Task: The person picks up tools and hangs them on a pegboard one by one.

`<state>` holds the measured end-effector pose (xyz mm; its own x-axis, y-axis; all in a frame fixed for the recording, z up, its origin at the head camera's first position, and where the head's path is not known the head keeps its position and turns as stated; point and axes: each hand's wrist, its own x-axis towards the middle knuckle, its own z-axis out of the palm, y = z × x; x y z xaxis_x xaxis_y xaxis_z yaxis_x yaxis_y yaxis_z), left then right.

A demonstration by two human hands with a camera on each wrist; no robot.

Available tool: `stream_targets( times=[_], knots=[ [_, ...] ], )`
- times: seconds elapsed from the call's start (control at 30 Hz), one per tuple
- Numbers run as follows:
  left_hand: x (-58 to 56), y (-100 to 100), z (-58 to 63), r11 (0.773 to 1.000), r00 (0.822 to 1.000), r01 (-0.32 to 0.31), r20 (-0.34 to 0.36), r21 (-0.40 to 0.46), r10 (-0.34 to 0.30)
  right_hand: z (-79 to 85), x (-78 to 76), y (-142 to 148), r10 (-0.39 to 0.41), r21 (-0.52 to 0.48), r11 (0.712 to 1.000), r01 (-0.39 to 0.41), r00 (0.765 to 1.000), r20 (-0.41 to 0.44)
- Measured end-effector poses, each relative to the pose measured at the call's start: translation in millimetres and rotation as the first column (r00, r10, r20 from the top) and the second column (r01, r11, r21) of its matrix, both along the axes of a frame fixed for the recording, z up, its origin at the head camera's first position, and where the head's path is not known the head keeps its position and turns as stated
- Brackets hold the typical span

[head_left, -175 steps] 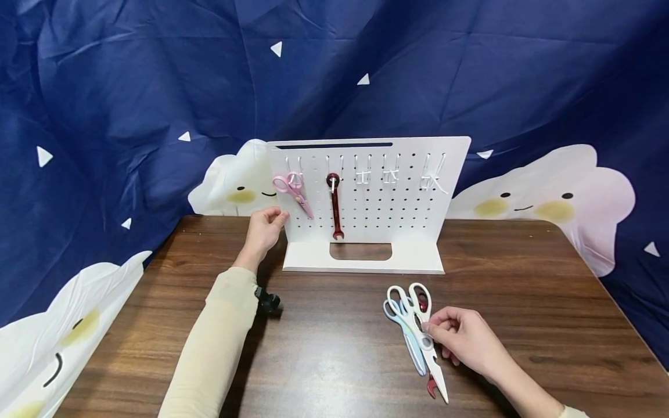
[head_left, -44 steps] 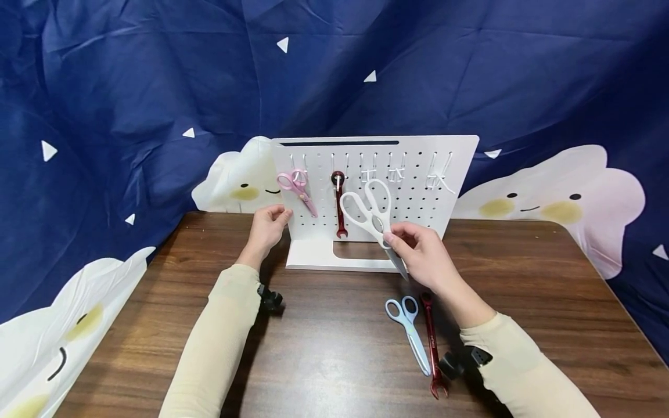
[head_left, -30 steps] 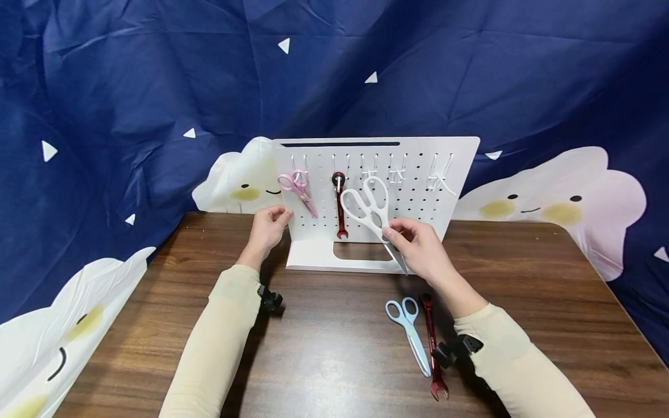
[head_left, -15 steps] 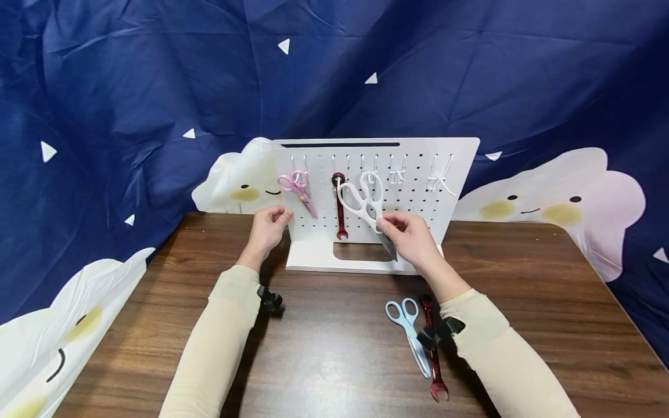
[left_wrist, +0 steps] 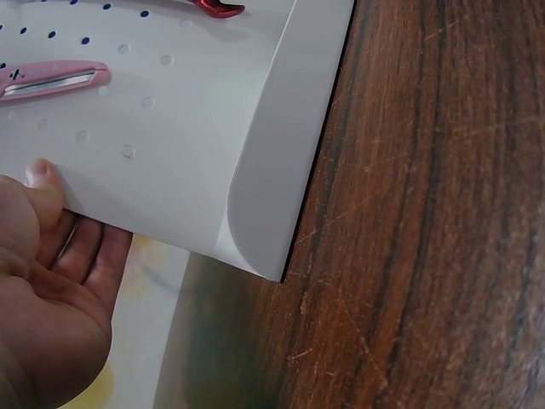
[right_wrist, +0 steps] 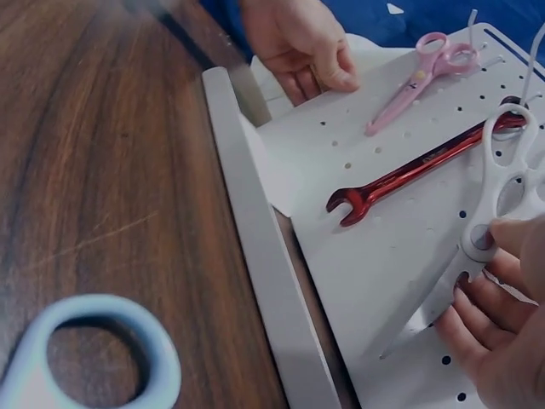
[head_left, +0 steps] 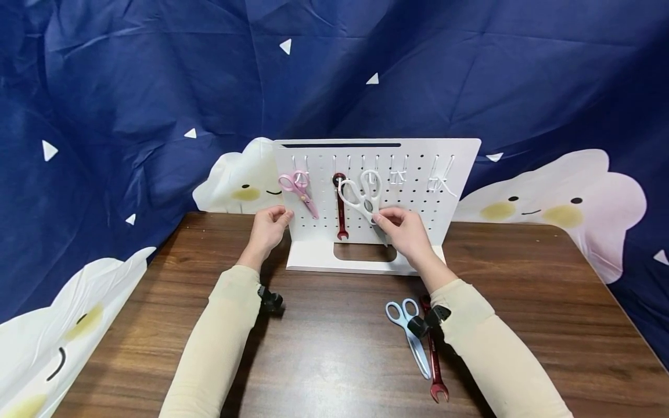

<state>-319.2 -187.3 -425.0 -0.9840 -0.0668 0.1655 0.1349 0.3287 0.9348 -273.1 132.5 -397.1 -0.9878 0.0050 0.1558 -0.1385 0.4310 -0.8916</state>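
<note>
My left hand (head_left: 268, 232) pinches the left edge of a white pegboard (head_left: 460, 157), thumb in front and fingers behind, as the left wrist view shows. White scissors (head_left: 367, 205) are in my right hand (head_left: 405, 232), pinched near the pivot with handles up and blades down. One handle loop overlaps a white hook in the head view; whether the hook passes through it I cannot tell. Further left on the board hang pink scissors (head_left: 307, 200) and a red wrench (head_left: 341, 212). My right fingers hide part of the blades.
Light blue scissors (head_left: 418, 348) and a second red wrench (head_left: 437, 380) lie on the wooden table (head_left: 324, 348), partly under my right wrist camera (head_left: 425, 322). More white hooks (head_left: 397, 177) stick out on the board's right side. A blue curtain (head_left: 334, 69) hangs behind.
My right hand picked the white scissors off the pile on the table and carried them up to the board, lately shifting left and closer to a hook. My left hand stays at the edge.
</note>
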Motion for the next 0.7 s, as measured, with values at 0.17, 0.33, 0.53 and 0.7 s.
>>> stream_targets(
  times=[0.17,0.33,0.53,0.7],
  knots=[
    [-0.1,-0.2,0.1,1.0,1.0,0.001,-0.004,0.002,-0.001,-2.7,0.1,2.5,-0.025,0.062,0.998,0.027,0.999,-0.028],
    [0.9,0.2,0.1,1.0,1.0,0.0,-0.003,0.002,0.0,-1.9,5.1,5.8,-0.023,0.118,0.993,0.029,0.998,-0.05],
    [0.2,-0.1,0.0,1.0,1.0,-0.007,-0.004,-0.006,0.007,-3.3,10.9,11.2,-0.011,0.145,0.989,0.024,0.996,-0.09],
    [-0.6,-0.6,-0.6,1.0,1.0,-0.007,-0.002,-0.011,0.007,-1.3,19.7,17.4,0.019,0.173,0.985,0.0,0.994,-0.108]
  ],
)
